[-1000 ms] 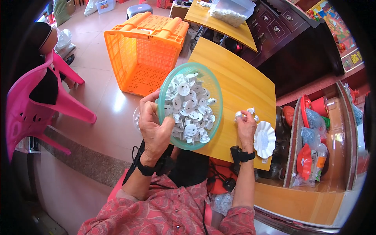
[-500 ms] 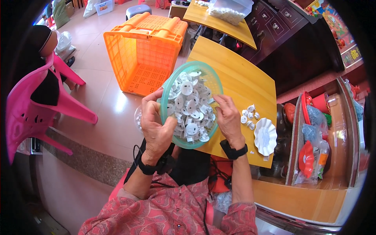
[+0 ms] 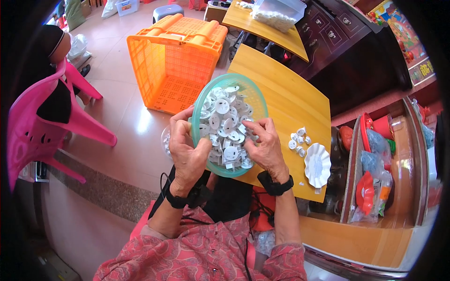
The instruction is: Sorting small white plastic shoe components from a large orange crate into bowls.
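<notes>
In the middle of the frame, a green bowl (image 3: 255, 96) was held tilted, and many white plastic pieces (image 3: 222, 106) filled it. The left hand (image 3: 184, 149) was closed upon its left rim, with the thumb bent over the inside. The right hand (image 3: 266, 146) was partly open at the bowl's right side, the bent thumb and forefinger apart over the pieces; whether it had hold of one could not be told. On the bench (image 3: 281, 98), right of centre, a few loose pieces (image 3: 298, 139) lay just beside a white scalloped dish (image 3: 323, 177). At the upper centre, a clear box (image 3: 293, 8) contained whitish things.
</notes>
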Available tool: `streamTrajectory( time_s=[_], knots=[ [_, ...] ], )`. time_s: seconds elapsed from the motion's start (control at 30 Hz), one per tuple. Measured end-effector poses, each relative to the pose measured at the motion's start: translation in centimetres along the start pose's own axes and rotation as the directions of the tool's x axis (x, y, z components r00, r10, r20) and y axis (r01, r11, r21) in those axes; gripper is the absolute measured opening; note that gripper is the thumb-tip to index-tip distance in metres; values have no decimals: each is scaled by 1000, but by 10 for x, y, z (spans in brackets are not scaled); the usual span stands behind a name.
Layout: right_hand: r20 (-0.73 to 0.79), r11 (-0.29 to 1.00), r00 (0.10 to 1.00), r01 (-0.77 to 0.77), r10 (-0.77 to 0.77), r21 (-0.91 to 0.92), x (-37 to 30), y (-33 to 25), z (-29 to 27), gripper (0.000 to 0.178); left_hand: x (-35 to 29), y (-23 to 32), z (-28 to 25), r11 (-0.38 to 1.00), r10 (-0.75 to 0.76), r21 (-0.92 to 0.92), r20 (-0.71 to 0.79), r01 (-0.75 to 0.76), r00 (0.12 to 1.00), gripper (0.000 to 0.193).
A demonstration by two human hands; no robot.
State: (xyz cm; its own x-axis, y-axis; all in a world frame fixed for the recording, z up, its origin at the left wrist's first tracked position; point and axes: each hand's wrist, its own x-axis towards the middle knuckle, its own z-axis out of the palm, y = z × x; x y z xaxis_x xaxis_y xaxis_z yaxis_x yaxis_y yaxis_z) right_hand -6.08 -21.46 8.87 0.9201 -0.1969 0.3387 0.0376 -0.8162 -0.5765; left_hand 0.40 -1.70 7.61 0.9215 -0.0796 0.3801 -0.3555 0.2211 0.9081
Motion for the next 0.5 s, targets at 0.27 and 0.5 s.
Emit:
streamTrajectory(
  time_s=[0.27,0.5],
  knots=[
    [38,993,995,-93,90,79,5,7,-1,34,1,0,4,998,40,52,11,-41,999,19],
    [-174,975,971,-135,167,179,-4,18,0,24,2,4,3,999,21,48,-2,-21,1000,18]
  ],
)
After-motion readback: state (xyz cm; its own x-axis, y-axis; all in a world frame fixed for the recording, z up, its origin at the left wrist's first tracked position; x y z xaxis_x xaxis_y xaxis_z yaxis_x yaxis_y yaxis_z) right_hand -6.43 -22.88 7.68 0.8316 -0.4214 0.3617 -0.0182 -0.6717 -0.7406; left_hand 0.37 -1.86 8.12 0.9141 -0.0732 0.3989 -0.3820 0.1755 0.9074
